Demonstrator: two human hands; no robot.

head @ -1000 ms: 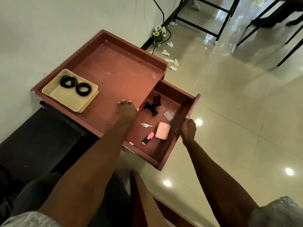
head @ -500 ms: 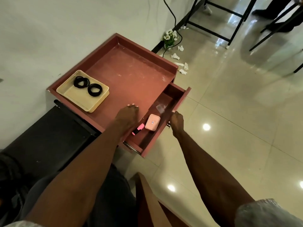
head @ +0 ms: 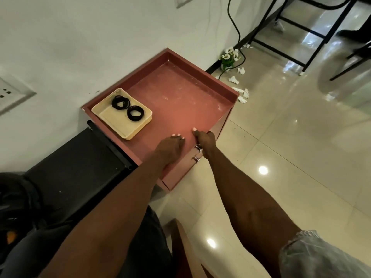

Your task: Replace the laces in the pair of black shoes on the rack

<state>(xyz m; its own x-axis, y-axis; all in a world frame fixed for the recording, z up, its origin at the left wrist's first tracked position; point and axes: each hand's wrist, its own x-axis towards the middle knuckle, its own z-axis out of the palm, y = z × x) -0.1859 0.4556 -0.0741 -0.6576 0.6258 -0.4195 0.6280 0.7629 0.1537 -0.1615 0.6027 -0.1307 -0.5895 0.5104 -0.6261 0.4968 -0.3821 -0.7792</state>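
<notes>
Two coiled black laces (head: 127, 108) lie in a cream tray (head: 112, 119) on the back left of the red cabinet top (head: 180, 101). My left hand (head: 170, 149) rests flat on the cabinet top near its front edge, fingers straight. My right hand (head: 206, 143) holds the top of the shut drawer front (head: 180, 171), thumb over the edge, just above the metal handle (head: 197, 153); its fingers are hidden. No shoes are in view.
A black low surface (head: 80, 169) adjoins the cabinet on the left, against the white wall. White paper scraps (head: 240, 91), a small flower bunch (head: 228, 55) and a black cable lie on the glossy tiled floor to the right. Black metal frame legs (head: 313, 35) stand farther back.
The drawer has slid from open to fully shut, hiding the pink items and keys inside. My right hand moved in with the drawer front. My left hand stayed on the cabinet top.
</notes>
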